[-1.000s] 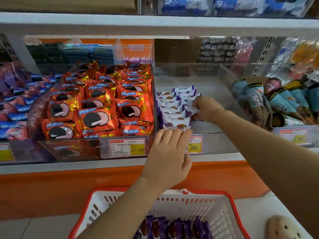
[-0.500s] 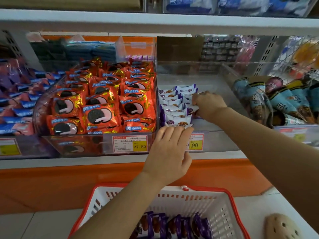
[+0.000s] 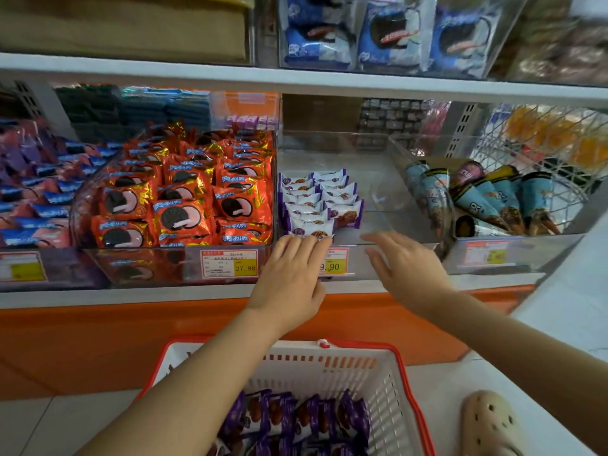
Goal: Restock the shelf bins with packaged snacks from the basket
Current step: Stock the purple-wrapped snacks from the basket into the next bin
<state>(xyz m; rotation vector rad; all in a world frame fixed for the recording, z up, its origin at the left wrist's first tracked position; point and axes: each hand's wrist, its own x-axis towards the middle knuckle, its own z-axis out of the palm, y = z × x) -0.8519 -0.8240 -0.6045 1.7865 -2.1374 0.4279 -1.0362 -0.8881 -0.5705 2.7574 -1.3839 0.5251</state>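
Head camera looks down at a clear middle bin (image 3: 371, 179) on the shelf. Two short rows of purple-and-white snack packs (image 3: 316, 202) stand at its left side. The right side and the back have room. The left hand (image 3: 289, 278) lies on the bin's front edge, fingers straight, touching the front pack or very near it; I cannot tell which. The right hand (image 3: 404, 268) hovers just beside it, fingers spread, holding nothing. Down below, the basket (image 3: 329, 373) has many purple packs (image 3: 296, 419) in it. I think the job is only partly done, with lots left to move.
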